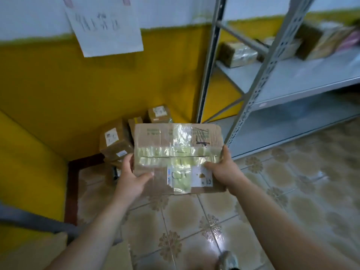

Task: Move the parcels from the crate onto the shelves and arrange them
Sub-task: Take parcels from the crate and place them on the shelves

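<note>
Cardboard parcel (176,147) gripped: left hand (132,181), right hand (224,169).

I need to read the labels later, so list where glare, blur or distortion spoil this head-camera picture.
Head view: glare whitens the clear tape on the parcel and one floor tile near the bottom; head view: the shelved parcels at upper right are blurred, the writing on the wall paper unreadable; head view: the shelf upright leans, likely wide-angle distortion.

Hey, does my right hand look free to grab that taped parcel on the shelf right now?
Probably not yet. The right hand and left hand both grip the large cardboard parcel, and the taped parcel sits behind the shelf's side frame.
</note>
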A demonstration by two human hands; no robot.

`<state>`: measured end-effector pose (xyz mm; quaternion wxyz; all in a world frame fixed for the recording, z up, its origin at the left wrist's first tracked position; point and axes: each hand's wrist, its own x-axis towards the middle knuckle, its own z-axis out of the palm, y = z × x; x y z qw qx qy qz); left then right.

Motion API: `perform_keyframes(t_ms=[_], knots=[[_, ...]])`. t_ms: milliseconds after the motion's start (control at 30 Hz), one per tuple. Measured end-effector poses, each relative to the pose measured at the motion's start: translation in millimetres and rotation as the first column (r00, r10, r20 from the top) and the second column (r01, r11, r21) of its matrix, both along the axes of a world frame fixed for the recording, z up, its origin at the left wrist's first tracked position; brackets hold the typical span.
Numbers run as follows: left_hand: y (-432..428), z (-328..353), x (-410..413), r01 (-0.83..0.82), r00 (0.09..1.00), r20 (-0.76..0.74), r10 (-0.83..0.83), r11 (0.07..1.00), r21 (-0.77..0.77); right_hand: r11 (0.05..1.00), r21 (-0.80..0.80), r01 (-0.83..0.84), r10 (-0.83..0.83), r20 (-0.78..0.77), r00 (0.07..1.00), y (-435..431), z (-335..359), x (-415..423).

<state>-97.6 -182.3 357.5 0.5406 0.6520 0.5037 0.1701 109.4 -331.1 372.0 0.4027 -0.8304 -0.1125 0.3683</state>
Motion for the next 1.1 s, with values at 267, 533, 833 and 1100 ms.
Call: perform_keyframes(t_ms=[267,533,833,1100], knots=[[-32.0,88.0,40.6,-0.059,0.987,0.156,0.028,0.979,0.194,0.976,0.202,0.075,-0.115,0.197,0.974,-56.5,84.5,22.7],[-108.3,143.9,122.5,0.098,0.960,0.233,-0.153,0.968,0.231,0.977,0.206,0.048,-0.098,0.240,0.966,-175.0,144.1,99.6],[-224.3,176.0,243.2,0.110,0.855,0.479,-0.197,0.973,0.205,0.863,0.411,0.293,-0.450,0.364,0.816,-318.6,181.6,168.4],[-268.2,182.1,328.6,0.292,0.787,0.495,-0.368,0.929,0.227,0.702,0.594,0.394,-0.646,0.297,0.703,-376.2,195.9,218.4]])
